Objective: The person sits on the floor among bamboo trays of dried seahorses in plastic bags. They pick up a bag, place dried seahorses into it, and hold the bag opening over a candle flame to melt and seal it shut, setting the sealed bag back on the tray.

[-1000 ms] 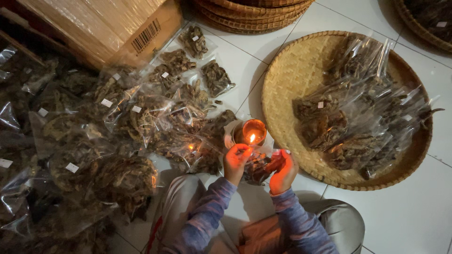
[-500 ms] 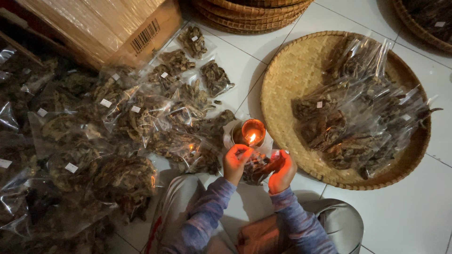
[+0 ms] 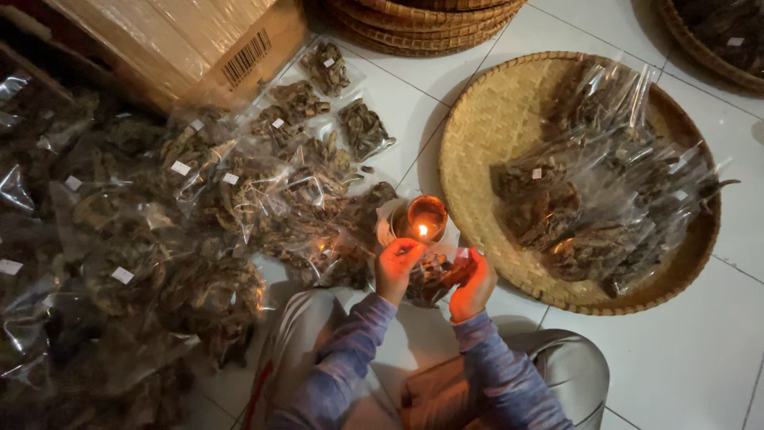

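My left hand (image 3: pixel 396 267) and my right hand (image 3: pixel 473 283) together hold a small clear plastic packet (image 3: pixel 432 276) of dark dried pieces, stretched between them. The packet's top edge is held just below a small lit candle flame in a round glass cup (image 3: pixel 426 218) standing on the white tiled floor. Both hands glow orange from the flame. My sleeves are bluish and my knees show at the bottom of the view.
A large heap of filled clear packets (image 3: pixel 159 239) lies to the left. A round woven tray (image 3: pixel 477 135) at the right holds more packets (image 3: pixel 605 207). A cardboard box (image 3: pixel 183 48) is at the top left, stacked woven trays (image 3: pixel 422 20) at the top.
Both hands and the packet stay by the flame; the packet's edge has shifted only slightly. The camera view has drifted a little.
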